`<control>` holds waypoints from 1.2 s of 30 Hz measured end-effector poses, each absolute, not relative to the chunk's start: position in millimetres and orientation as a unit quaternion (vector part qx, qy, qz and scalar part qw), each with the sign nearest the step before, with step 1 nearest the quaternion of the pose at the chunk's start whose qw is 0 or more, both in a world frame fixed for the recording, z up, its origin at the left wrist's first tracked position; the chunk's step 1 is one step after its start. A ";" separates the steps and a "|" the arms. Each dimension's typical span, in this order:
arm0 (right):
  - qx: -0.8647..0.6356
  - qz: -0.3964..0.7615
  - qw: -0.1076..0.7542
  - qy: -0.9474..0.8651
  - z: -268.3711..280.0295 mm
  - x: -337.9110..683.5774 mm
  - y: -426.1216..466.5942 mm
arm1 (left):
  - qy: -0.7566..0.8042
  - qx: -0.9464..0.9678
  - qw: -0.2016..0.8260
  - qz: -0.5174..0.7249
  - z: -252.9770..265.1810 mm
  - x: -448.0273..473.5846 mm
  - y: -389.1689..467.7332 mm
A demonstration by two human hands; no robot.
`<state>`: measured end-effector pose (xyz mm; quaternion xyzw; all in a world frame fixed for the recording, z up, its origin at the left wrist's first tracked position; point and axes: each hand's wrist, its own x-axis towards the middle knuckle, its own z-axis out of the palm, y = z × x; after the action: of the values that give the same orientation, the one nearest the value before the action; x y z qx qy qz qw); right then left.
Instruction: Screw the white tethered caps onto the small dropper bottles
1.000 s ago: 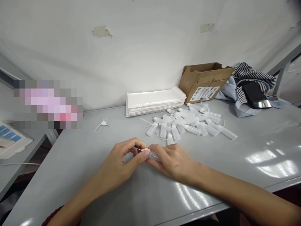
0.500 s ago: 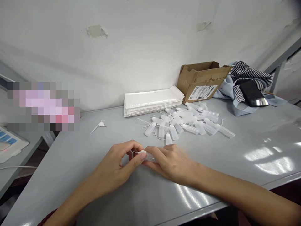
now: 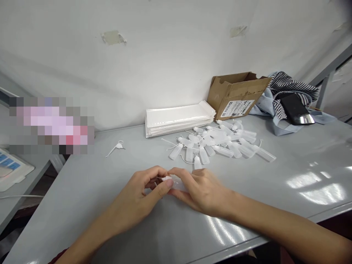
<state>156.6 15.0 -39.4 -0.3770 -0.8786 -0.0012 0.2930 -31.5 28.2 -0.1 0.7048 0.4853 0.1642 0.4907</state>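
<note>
Broadly, the grey table beneath your arms (image 3: pixel 123 242) is smooth and glossy. Beyond your right hand (image 3: pixel 205 189) stands an open cardboard box (image 3: pixel 236 96); ahead of your hands lies a stack (image 3: pixel 176 117) of shiny white sleeves. Nearer your right hand spreads a heap (image 3: pixel 220 137) of frosted plastic cylinders; which are finished, you can't tell. One bottle (image 3: pixel 178 184) seems midway: your right hand is closed round its body, your left hand (image 3: pixel 143 194) pinching its white tip (image 3: pixel 166 178). Past your left hand lies a loose cap (image 3: pixel 118 146), with a strap and thin needle.
</note>
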 end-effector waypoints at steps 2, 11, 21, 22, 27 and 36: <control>-0.375 0.004 0.292 -0.880 -38.7 156.3 14.0 | 0.488 0.705 0.489 0.163 -0.9 -31.9 28.4; -0.380 0.000 0.308 -0.872 -38.2 155.9 14.7 | 0.495 0.698 0.490 0.169 -0.9 -32.3 30.6; -0.381 0.053 0.303 -0.872 -37.2 159.1 13.6 | 0.488 0.674 0.514 0.207 3.3 -32.2 33.6; -0.383 0.064 0.298 -0.872 -36.6 159.1 13.6 | 0.485 0.678 0.510 0.211 3.7 -32.5 33.2; -0.403 0.116 0.277 -0.864 -35.6 158.2 14.0 | 0.456 0.733 0.462 0.203 4.3 -34.5 31.3; -0.442 0.243 0.221 -0.835 -30.1 158.9 15.1 | 0.476 0.612 0.566 0.280 -8.6 -33.4 34.4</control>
<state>158.9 15.1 -30.1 -0.4416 -0.8349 0.2429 0.2212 -33.4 34.4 -8.6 0.6115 0.4765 0.2802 0.5661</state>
